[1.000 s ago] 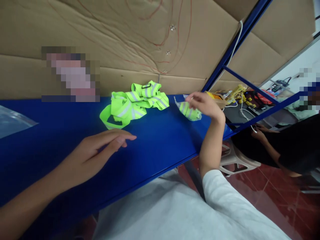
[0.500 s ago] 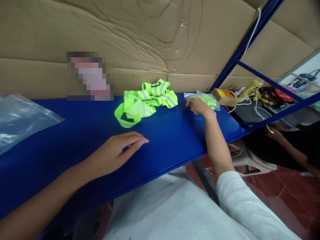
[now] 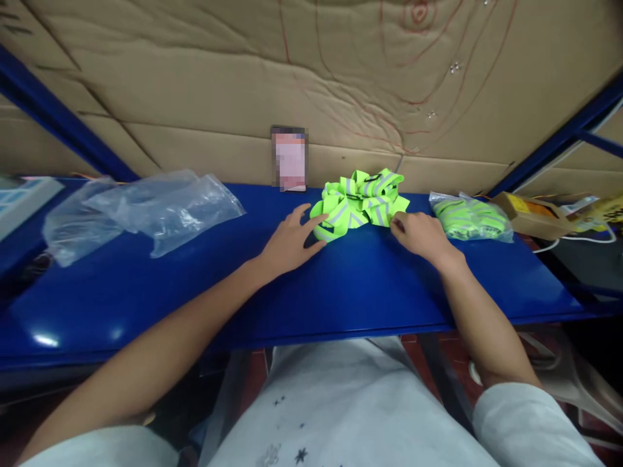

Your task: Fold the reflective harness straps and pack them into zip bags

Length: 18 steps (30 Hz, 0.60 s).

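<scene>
A crumpled bundle of neon yellow-green reflective straps [image 3: 357, 202] with silver stripes and black buckles lies at the back of the blue table [image 3: 335, 292]. My left hand [image 3: 294, 240] is at the bundle's left end, fingers spread, thumb apart, gripping nothing. At the opposite end is my right hand [image 3: 422, 237], its fingers curled in beside the strap edge. Whether they pinch any of it is hidden. Just right of that hand, a clear plastic bag [image 3: 471, 217] packed with similar straps lies flat.
Clear plastic bags [image 3: 170, 207] lie on the table's left side. A blurred-out phone-like object [image 3: 291, 159] leans on the cardboard wall [image 3: 204, 91]. An open cardboard box [image 3: 533, 217] and a white cable [image 3: 588, 239] are at the right, near a blue frame post [image 3: 559, 104].
My right hand has left the bagged straps and come to the loose bundle's right end. My left hand has reached its left end and spread its fingers. The view has turned left.
</scene>
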{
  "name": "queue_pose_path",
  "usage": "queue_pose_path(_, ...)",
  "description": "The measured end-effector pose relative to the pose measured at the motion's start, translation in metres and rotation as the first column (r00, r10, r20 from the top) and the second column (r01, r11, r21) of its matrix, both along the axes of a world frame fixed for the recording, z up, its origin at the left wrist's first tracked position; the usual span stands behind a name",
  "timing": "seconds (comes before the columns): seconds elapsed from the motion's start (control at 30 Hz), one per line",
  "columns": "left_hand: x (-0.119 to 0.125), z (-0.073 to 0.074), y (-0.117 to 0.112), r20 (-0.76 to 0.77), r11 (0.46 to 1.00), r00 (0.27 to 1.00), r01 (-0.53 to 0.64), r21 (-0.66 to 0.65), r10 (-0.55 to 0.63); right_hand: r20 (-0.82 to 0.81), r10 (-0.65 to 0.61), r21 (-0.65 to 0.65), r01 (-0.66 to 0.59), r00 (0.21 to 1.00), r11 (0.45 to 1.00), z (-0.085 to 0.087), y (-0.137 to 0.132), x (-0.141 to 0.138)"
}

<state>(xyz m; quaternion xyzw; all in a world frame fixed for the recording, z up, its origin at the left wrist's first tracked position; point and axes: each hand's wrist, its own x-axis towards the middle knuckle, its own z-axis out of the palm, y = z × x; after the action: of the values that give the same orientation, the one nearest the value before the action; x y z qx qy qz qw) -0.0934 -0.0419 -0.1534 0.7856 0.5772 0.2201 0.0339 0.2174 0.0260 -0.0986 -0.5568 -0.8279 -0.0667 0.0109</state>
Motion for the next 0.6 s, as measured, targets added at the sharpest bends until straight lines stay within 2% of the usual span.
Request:
queue_pose_path(0.1,0.003,-0.003,-0.003,0.022,0.997,0.998,0.055,-0.048,-0.054,-0.032,-0.004,0.020,0.005,0.999,1.000,0.001,-0.002,-0.005)
queue_pose_path(0.17,0.004,-0.003,-0.004,0.038,0.991,0.992,0.120,-0.053,-0.118,-0.136,0.032,0.032,-0.028,0.990,0.999,0.000,-0.003,-0.010)
queue_pose_path(0.27,0.006,-0.004,-0.006,0.080,0.971,0.969,0.236,-0.030,-0.233,-0.387,0.161,0.040,-0.158,0.908,0.987,-0.009,-0.008,-0.021)
queue_pose_path(0.33,0.010,-0.004,-0.010,0.110,0.947,0.943,0.320,-0.027,-0.315,-0.493,0.224,0.035,-0.238,0.840,0.971,-0.018,-0.012,-0.030)
queue_pose_path(0.47,0.023,-0.001,-0.021,0.126,0.877,0.881,0.469,-0.099,-0.457,-0.542,0.266,0.031,-0.298,0.797,0.954,-0.036,-0.017,-0.042)
queue_pose_path(0.53,0.027,0.003,-0.026,0.164,0.859,0.863,0.498,-0.116,-0.478,-0.559,0.278,0.043,-0.308,0.781,0.950,-0.041,-0.017,-0.045)
queue_pose_path(0.6,0.028,0.008,-0.029,0.263,0.868,0.854,0.487,-0.096,-0.449,-0.585,0.284,0.061,-0.308,0.760,0.949,-0.040,-0.016,-0.044)
